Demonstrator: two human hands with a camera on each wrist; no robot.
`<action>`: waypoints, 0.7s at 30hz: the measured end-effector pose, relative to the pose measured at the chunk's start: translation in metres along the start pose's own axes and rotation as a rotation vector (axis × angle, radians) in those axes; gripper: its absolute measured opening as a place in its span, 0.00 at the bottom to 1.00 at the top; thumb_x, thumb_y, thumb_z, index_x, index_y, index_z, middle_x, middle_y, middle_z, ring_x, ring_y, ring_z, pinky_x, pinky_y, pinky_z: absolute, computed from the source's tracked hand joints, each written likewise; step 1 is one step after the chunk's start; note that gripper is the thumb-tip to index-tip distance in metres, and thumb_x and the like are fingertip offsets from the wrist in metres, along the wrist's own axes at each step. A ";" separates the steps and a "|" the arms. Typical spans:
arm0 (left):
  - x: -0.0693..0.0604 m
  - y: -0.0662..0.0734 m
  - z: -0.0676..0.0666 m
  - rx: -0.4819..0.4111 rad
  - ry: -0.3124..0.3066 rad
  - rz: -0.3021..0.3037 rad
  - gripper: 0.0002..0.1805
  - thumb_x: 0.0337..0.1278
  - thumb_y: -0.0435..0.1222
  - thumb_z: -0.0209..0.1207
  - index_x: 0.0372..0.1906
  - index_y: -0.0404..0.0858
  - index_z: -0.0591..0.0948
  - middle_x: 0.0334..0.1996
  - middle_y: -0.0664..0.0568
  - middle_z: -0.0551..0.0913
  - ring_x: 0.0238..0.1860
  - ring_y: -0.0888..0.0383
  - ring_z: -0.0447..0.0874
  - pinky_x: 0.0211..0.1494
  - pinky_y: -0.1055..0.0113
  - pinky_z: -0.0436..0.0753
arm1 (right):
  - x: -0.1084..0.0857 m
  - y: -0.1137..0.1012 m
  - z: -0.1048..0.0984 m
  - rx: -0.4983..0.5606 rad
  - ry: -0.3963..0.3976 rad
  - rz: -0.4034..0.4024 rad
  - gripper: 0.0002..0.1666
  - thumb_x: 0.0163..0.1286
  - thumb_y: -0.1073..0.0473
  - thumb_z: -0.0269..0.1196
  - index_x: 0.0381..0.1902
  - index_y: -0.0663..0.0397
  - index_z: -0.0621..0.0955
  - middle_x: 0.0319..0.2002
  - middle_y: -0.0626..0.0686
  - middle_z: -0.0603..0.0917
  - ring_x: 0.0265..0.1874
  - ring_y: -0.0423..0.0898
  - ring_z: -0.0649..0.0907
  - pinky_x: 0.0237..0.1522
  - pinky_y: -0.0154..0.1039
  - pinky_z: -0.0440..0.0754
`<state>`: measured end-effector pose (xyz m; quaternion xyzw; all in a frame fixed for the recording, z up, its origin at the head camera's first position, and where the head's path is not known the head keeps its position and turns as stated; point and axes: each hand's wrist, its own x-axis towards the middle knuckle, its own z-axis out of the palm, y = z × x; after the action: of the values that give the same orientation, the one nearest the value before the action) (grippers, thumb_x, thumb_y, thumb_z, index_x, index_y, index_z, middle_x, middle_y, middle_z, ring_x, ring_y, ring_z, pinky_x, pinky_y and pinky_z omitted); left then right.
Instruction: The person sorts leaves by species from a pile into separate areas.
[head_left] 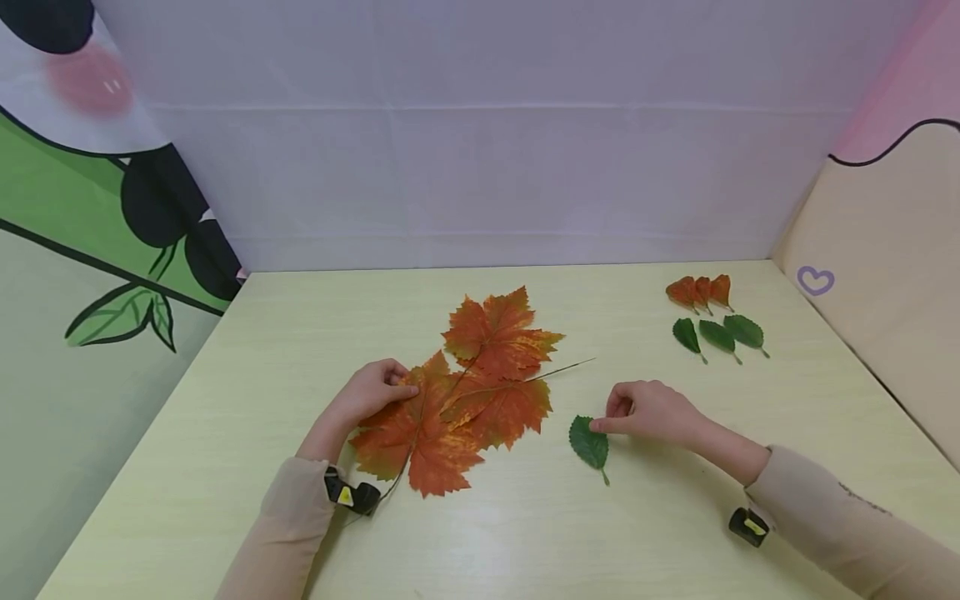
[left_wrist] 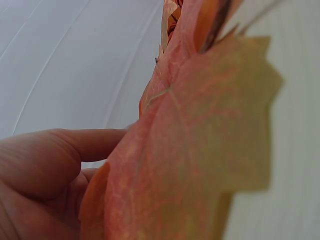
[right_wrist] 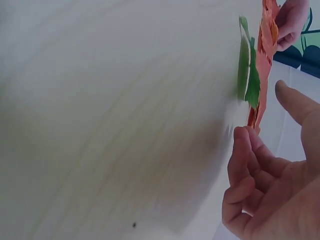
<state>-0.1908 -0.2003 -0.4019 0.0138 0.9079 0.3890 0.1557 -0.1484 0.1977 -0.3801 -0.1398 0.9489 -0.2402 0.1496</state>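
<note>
Three orange-red artificial maple leaves lie overlapped on the table, left of centre in the head view. My left hand (head_left: 375, 390) pinches the edge of the nearest maple leaf (head_left: 431, 442); in the left wrist view this maple leaf (left_wrist: 185, 140) covers part of the fingers. To the right of the cluster lies a single green leaf (head_left: 588, 443) with its stem toward me. Beside it is my right hand (head_left: 651, 410), thumb tip near the leaf's edge. The right wrist view shows the thumb (right_wrist: 295, 102) apart from the bent fingers (right_wrist: 245, 155), with nothing held between them.
At the back right, a row of three small orange leaves (head_left: 701, 292) lies behind three green leaves (head_left: 717, 335). A thin stem (head_left: 573, 365) sticks out rightward from the maple leaves. A pale cloth wall (head_left: 480, 183) borders the table's (head_left: 300, 317) far edge.
</note>
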 end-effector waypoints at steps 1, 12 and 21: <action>0.000 0.000 0.000 0.000 0.000 0.000 0.19 0.53 0.41 0.61 0.44 0.32 0.74 0.31 0.48 0.75 0.30 0.56 0.70 0.32 0.67 0.71 | 0.000 -0.002 0.002 -0.008 -0.003 0.003 0.25 0.48 0.33 0.64 0.27 0.47 0.76 0.22 0.43 0.76 0.23 0.40 0.73 0.27 0.36 0.68; -0.002 0.004 -0.002 -0.007 0.003 -0.011 0.17 0.53 0.40 0.61 0.43 0.32 0.74 0.30 0.48 0.75 0.29 0.56 0.70 0.32 0.67 0.70 | -0.001 -0.015 0.010 -0.046 -0.009 0.003 0.29 0.44 0.37 0.69 0.34 0.50 0.73 0.20 0.44 0.73 0.19 0.40 0.71 0.24 0.35 0.66; -0.003 0.004 -0.002 0.004 -0.001 0.000 0.18 0.53 0.40 0.61 0.44 0.32 0.74 0.31 0.48 0.75 0.29 0.56 0.70 0.32 0.67 0.70 | 0.002 -0.013 0.010 -0.024 -0.014 -0.024 0.25 0.46 0.45 0.71 0.35 0.52 0.74 0.21 0.44 0.73 0.20 0.41 0.71 0.25 0.36 0.67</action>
<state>-0.1891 -0.1992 -0.3975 0.0146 0.9085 0.3872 0.1563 -0.1440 0.1821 -0.3821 -0.1546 0.9489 -0.2298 0.1515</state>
